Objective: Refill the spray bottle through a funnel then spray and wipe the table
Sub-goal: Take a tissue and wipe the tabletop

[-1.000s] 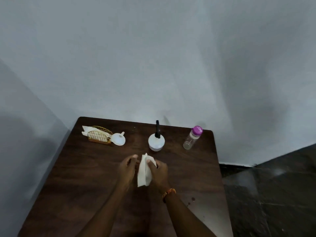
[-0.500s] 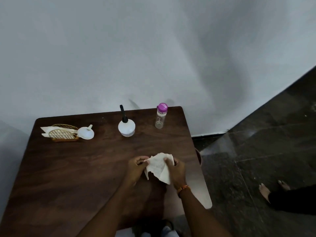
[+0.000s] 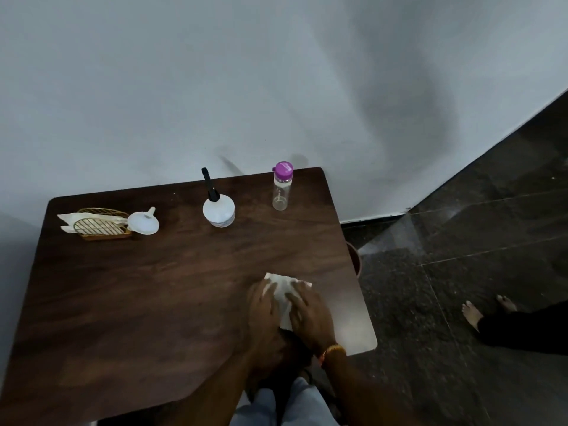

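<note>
A white paper napkin (image 3: pixel 284 292) lies flat on the dark wooden table (image 3: pixel 147 290) near its right front edge. My left hand (image 3: pixel 261 305) and my right hand (image 3: pixel 307 312) both press down on it with spread fingers, side by side. At the back of the table stands the white spray bottle (image 3: pixel 218 210) with a black nozzle. To its right is a clear bottle (image 3: pixel 281 187) with a purple cap. A white funnel (image 3: pixel 143 222) lies at the back left.
A gold wire napkin holder (image 3: pixel 100 226) with white napkins sits at the back left beside the funnel. A grey wall rises behind the table. Dark tiled floor lies to the right, where a person's bare feet (image 3: pixel 485 309) stand.
The napkin was held up between both hands; now it lies flat on the table with both hands pressing on it. The view has shifted to the right.
</note>
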Demonstrator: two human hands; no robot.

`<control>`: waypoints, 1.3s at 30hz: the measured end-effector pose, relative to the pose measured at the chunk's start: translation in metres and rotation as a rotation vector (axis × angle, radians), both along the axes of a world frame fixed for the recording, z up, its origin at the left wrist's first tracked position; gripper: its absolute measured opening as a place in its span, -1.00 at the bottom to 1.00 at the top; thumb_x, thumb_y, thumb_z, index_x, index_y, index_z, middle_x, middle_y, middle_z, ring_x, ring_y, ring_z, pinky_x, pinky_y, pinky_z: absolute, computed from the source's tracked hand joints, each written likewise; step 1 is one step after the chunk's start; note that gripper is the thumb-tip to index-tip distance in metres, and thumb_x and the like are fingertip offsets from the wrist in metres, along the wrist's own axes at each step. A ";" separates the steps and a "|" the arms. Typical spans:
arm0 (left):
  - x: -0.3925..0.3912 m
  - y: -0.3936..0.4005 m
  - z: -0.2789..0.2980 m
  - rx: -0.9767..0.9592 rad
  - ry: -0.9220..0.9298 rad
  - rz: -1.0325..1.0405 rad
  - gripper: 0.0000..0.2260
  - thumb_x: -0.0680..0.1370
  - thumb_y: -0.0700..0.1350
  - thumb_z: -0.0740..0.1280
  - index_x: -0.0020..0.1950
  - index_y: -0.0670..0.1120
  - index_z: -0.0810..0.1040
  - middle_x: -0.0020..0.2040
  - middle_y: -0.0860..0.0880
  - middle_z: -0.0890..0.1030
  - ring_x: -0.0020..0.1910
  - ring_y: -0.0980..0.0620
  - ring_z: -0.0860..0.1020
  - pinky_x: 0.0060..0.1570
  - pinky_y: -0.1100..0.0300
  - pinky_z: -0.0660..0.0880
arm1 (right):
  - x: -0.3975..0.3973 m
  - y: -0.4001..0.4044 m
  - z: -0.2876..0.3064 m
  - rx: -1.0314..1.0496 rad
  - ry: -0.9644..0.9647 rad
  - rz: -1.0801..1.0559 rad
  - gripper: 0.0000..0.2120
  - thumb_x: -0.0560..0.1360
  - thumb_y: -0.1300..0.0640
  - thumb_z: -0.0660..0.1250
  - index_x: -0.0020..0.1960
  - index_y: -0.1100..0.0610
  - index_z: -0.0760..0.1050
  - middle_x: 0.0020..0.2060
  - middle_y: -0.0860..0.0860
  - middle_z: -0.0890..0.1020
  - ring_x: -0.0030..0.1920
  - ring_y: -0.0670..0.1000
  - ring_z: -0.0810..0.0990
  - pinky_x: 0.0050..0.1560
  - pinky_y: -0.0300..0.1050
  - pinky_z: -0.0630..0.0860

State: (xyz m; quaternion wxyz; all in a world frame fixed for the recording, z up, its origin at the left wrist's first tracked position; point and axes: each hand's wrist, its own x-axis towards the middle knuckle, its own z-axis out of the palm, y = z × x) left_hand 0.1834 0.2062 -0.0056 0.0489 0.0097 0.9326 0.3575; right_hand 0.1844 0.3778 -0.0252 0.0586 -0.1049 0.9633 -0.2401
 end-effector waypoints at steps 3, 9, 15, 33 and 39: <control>0.017 -0.005 -0.055 -0.304 -0.088 -0.256 -0.39 0.61 0.20 0.21 0.53 -0.16 0.48 0.57 -0.16 0.40 0.56 -0.12 0.37 0.56 -0.01 0.06 | -0.001 -0.018 -0.011 0.006 -0.282 0.096 -0.35 0.66 -0.07 0.18 0.70 0.07 0.16 0.65 -0.05 0.00 0.68 0.00 -0.04 0.73 0.12 0.03; 0.011 -0.022 -0.061 -0.420 -0.302 -0.267 -0.36 0.55 0.08 0.37 0.58 -0.18 0.42 0.61 -0.17 0.33 0.56 -0.16 0.39 0.59 0.04 -0.26 | -0.013 -0.069 -0.021 -0.017 -0.295 0.086 -0.46 0.77 0.11 -0.01 0.73 0.12 -0.03 0.68 -0.05 -0.12 0.70 -0.04 -0.17 0.69 -0.10 -0.33; 0.067 -0.010 -0.056 -0.445 -0.162 -0.421 -0.37 0.53 0.02 0.14 0.55 -0.25 0.34 0.50 -0.17 0.49 0.51 -0.11 0.44 0.66 0.02 -0.18 | 0.047 -0.027 -0.026 -0.058 -0.282 0.112 -0.43 0.63 0.05 0.15 0.62 0.15 0.33 0.61 0.02 0.23 0.61 0.07 0.36 0.69 -0.14 -0.17; 0.071 -0.025 -0.047 -0.439 0.041 -0.654 -0.57 0.70 -0.05 0.16 0.52 -0.20 0.49 0.52 -0.16 0.49 0.54 -0.09 0.44 0.62 -0.02 0.13 | 0.074 0.016 -0.030 0.133 -0.344 0.148 -0.33 0.70 -0.05 0.15 0.73 0.07 0.00 0.72 0.00 -0.09 0.73 0.03 -0.08 0.73 0.08 -0.02; 0.000 0.078 -0.030 -0.397 -0.142 -0.592 -0.37 0.68 0.06 0.08 0.69 -0.20 0.07 0.69 -0.19 0.14 0.69 -0.09 0.06 0.68 -0.09 0.00 | 0.029 0.066 -0.036 0.259 -0.256 -0.085 -0.31 0.65 -0.03 0.06 0.69 0.27 0.13 0.68 0.19 0.09 0.69 0.21 0.18 0.70 0.06 -0.10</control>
